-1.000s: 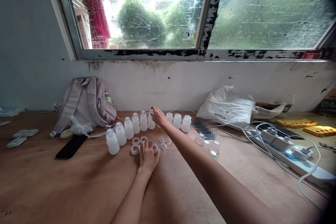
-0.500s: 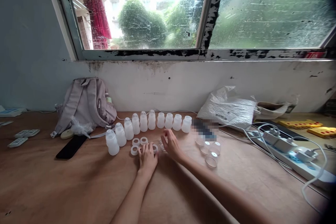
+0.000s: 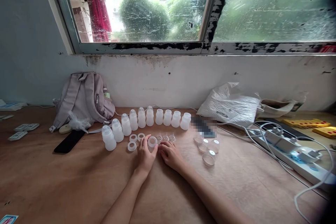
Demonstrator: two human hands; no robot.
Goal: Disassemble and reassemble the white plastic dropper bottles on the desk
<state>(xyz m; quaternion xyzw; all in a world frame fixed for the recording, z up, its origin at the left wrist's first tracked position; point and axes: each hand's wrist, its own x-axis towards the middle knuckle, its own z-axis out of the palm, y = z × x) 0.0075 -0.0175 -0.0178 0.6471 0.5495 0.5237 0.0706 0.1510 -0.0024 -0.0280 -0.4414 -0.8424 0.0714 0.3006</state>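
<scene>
My left hand (image 3: 146, 156) grips a translucent white bottle collar ring (image 3: 152, 146) between thumb and fingers, just above the table. Right beside it, my right hand (image 3: 171, 155) has its fingers curled low near a row of clear silicone teats (image 3: 165, 138); whatever they pinch, if anything, is hidden. Several more collar rings (image 3: 132, 146) lie left of my left hand. Behind both hands, frosted baby bottles stand in an arc: the left ones carry clear domed covers, like this bottle (image 3: 126, 126), while those at right, like this open-necked bottle (image 3: 185, 121), have none. Clear domed caps (image 3: 209, 159) lie to the right.
A black phone (image 3: 69, 142) and a grey backpack (image 3: 85, 101) are at left. Toward the right are a blurred dark object (image 3: 204, 127), a silver plastic bag (image 3: 231, 105), and a white power strip (image 3: 294, 157) with looping cables. The wall and window close off the back.
My left hand has lifted a collar ring and tilted it up. My right hand has come down and left, close to the left hand. The view has shifted slightly.
</scene>
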